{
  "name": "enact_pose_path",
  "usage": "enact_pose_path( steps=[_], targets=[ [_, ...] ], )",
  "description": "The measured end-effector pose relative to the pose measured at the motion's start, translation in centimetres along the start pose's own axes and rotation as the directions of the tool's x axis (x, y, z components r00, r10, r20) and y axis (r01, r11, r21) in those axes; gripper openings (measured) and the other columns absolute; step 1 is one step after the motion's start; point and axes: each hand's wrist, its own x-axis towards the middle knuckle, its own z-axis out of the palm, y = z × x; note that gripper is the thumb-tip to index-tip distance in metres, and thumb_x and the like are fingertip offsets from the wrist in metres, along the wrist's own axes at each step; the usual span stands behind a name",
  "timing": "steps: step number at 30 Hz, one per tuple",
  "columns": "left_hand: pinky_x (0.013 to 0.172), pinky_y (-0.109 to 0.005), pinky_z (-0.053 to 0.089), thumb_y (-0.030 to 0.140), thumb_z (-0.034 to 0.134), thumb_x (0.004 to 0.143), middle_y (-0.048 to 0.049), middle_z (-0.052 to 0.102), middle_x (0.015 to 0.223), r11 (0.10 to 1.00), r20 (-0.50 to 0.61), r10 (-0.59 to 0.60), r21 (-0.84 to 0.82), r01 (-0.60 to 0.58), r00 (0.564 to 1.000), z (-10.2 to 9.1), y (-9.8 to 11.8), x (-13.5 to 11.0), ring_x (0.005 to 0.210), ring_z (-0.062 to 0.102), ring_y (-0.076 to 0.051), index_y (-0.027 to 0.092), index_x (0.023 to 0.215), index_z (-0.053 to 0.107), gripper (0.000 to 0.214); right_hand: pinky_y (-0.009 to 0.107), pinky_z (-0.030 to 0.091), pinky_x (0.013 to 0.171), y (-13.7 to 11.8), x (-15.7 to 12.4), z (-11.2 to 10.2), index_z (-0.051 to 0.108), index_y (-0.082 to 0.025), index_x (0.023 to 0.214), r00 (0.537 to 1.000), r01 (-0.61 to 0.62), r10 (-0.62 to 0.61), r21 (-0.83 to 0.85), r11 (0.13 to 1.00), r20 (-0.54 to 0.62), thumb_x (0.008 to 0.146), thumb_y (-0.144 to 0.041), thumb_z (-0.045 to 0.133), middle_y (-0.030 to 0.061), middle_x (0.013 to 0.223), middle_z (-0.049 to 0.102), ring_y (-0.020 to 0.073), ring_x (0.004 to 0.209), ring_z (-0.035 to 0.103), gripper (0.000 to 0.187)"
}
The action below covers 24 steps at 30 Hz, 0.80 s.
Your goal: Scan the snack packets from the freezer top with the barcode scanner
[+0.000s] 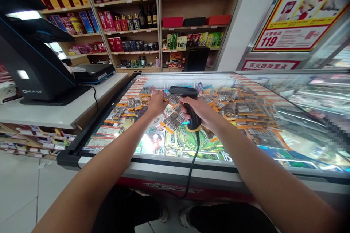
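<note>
My right hand (203,111) is closed around the grip of a black barcode scanner (188,103) with a yellow collar, held over the glass lid of a chest freezer (175,160). The scanner's black cable hangs down over the freezer's front edge. My left hand (156,102) reaches to the left of the scanner's head and rests on small orange-edged snack packets (172,121) lying in rows on the glass. Its fingers are bent on a packet; the grip itself is hidden.
A white counter (54,113) on the left carries a black register screen (32,69) and a flat black device. Shelves (153,29) of boxed bottles and packets fill the back wall. A red and yellow poster (298,11) hangs on the right. More glass-topped freezer extends right.
</note>
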Motion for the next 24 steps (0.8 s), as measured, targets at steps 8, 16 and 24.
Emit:
enact_pose_path(
  steps=[8, 16, 24],
  targets=[
    [0.064, -0.028, 0.048, 0.02, 0.059, 0.081, -0.0016, 0.065, 0.077, 0.828, -0.109, -0.117, -0.56, 0.036, 0.987, -3.2, -1.5, 0.5, 0.069, 0.062, -0.016, 0.018, 0.097, 0.069, 0.019, 0.03, 0.039, 0.048, -0.8, -0.4, -1.6, 0.057, -0.02, 0.074, 0.998, 0.022, 0.006, -0.438, 0.899, 0.063, 0.091, -0.042, 0.064, 0.0028, 0.06, 0.056, 0.0132, 0.047, 0.049, 0.029],
    [0.07, -0.027, 0.047, 0.029, 0.069, 0.074, -0.0024, 0.068, 0.078, 0.769, -0.177, -0.089, -0.638, -0.045, 0.98, -5.3, -4.3, 1.6, 0.076, 0.062, -0.016, 0.018, 0.09, 0.073, 0.019, 0.029, 0.043, 0.045, -1.1, -1.3, -1.2, 0.061, -0.022, 0.09, 0.986, 0.136, -0.027, -0.711, 0.69, 0.162, 0.088, -0.042, 0.068, 0.0005, 0.058, 0.059, 0.0145, 0.046, 0.053, 0.021],
    [0.079, -0.032, 0.049, 0.027, 0.07, 0.075, -0.0045, 0.071, 0.086, 0.831, -0.163, -0.047, -0.554, -0.052, 0.985, -6.6, -2.1, 0.1, 0.086, 0.065, -0.02, 0.018, 0.092, 0.073, 0.019, 0.029, 0.043, 0.045, -1.3, -1.7, -1.3, 0.057, -0.023, 0.093, 0.974, 0.182, -0.042, -0.649, 0.739, 0.225, 0.087, -0.037, 0.07, -0.0029, 0.055, 0.054, 0.0138, 0.046, 0.052, 0.02]
  ],
)
